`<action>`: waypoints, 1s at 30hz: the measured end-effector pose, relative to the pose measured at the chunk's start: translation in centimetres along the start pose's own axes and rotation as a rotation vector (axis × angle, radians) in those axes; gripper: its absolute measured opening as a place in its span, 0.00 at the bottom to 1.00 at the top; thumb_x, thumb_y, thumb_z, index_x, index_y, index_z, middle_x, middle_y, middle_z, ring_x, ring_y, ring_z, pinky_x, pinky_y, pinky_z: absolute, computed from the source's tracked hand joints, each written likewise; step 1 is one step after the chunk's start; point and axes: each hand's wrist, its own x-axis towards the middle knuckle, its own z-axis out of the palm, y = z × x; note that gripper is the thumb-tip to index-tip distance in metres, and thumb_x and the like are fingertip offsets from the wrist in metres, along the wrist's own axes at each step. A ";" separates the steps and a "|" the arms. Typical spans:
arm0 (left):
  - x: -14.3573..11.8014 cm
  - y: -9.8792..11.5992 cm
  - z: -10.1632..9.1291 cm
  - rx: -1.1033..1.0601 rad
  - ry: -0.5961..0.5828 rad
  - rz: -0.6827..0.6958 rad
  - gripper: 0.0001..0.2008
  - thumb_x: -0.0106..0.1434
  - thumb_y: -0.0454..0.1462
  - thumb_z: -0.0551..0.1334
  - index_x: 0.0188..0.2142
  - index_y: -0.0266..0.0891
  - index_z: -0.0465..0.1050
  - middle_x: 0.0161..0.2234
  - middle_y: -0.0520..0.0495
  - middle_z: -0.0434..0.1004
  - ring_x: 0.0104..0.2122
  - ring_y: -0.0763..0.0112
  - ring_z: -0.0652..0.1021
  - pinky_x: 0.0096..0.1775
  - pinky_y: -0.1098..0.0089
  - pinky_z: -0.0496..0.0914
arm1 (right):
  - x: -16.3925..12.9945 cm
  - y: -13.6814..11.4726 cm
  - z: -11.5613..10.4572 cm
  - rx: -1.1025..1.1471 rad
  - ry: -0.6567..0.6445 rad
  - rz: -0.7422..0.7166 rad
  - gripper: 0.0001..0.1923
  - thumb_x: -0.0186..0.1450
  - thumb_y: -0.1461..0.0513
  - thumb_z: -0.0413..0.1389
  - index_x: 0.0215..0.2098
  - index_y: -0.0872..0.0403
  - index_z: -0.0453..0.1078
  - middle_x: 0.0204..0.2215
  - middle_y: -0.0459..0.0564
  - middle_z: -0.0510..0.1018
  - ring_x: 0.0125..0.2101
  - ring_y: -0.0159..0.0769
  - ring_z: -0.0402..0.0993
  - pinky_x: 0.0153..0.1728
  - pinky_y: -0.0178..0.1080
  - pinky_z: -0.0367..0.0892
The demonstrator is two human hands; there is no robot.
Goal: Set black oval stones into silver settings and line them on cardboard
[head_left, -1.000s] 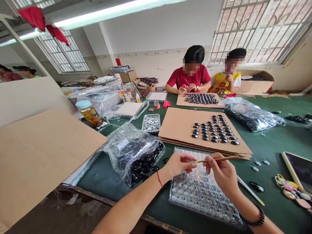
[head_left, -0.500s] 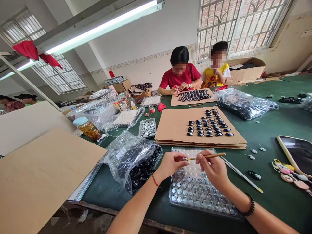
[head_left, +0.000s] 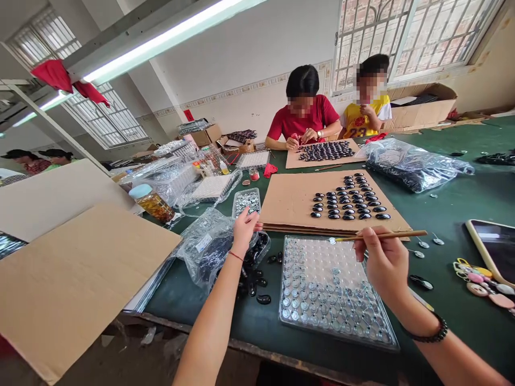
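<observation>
My right hand (head_left: 380, 260) pinches a thin wooden-handled brush (head_left: 392, 235) above a clear plastic tray (head_left: 338, 332). The brush tip is over the tray's upper part, at a small silvery round piece (head_left: 332, 241); I cannot tell if they touch. Many round silvery pieces fill the tray's lower rows and left side. My left hand (head_left: 245, 230) reaches out with fingers extended at the near edge of a small clear container (head_left: 234, 206) of silvery pieces. Nothing shows in its fingers. Below it, shiny black oval pieces (head_left: 263, 299) spill beside a plastic bag (head_left: 203, 241).
Stacked cardboard (head_left: 284, 195) bears rows of black pieces. Across the table, a person in red (head_left: 303, 115) works at another board (head_left: 295, 159), beside a person in yellow (head_left: 368, 115). A phone (head_left: 493, 257) lies right, a lidded jar (head_left: 153, 202) left.
My left hand has left the brush tip and moved left and forward to the small container. My right hand has moved right with the brush. More of the black pieces now show.
</observation>
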 end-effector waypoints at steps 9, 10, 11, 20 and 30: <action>-6.7 -0.1 4.4 0.050 -0.637 -0.058 0.25 0.59 0.52 0.46 0.36 0.33 0.69 0.25 0.46 0.72 0.18 0.77 0.70 0.16 0.77 0.65 | -1.3 1.0 0.8 -0.338 -0.357 -0.166 0.12 0.63 0.59 0.46 0.24 0.54 0.62 0.19 0.45 0.69 0.18 0.29 0.64 0.21 0.32 0.57; -7.3 -0.1 4.8 0.068 -0.696 -0.058 0.26 0.59 0.53 0.45 0.35 0.34 0.69 0.24 0.47 0.71 0.17 0.77 0.69 0.16 0.77 0.63 | -1.4 1.0 0.9 -0.365 -0.375 -0.193 0.11 0.63 0.59 0.46 0.24 0.53 0.62 0.19 0.45 0.69 0.19 0.30 0.65 0.22 0.32 0.58; -7.7 0.0 5.0 0.083 -0.725 -0.048 0.25 0.59 0.53 0.45 0.35 0.34 0.68 0.23 0.48 0.70 0.17 0.77 0.69 0.16 0.77 0.63 | -1.5 1.0 0.9 -0.382 -0.385 -0.211 0.11 0.63 0.59 0.46 0.24 0.53 0.62 0.19 0.45 0.69 0.20 0.30 0.65 0.23 0.33 0.58; -8.9 1.3 5.0 0.220 -0.768 0.044 0.17 0.61 0.47 0.49 0.26 0.37 0.64 0.22 0.53 0.68 0.18 0.78 0.67 0.22 0.76 0.62 | -1.8 1.4 1.2 -0.461 -0.413 -0.272 0.12 0.64 0.60 0.45 0.24 0.54 0.62 0.18 0.46 0.69 0.19 0.30 0.64 0.20 0.32 0.57; -9.0 0.8 5.1 0.308 -0.754 0.016 0.14 0.59 0.47 0.51 0.27 0.39 0.60 0.19 0.56 0.64 0.17 0.78 0.66 0.20 0.76 0.60 | -2.2 1.5 1.4 -0.607 -0.443 -0.498 0.10 0.64 0.61 0.48 0.25 0.54 0.63 0.17 0.45 0.70 0.18 0.29 0.64 0.22 0.32 0.55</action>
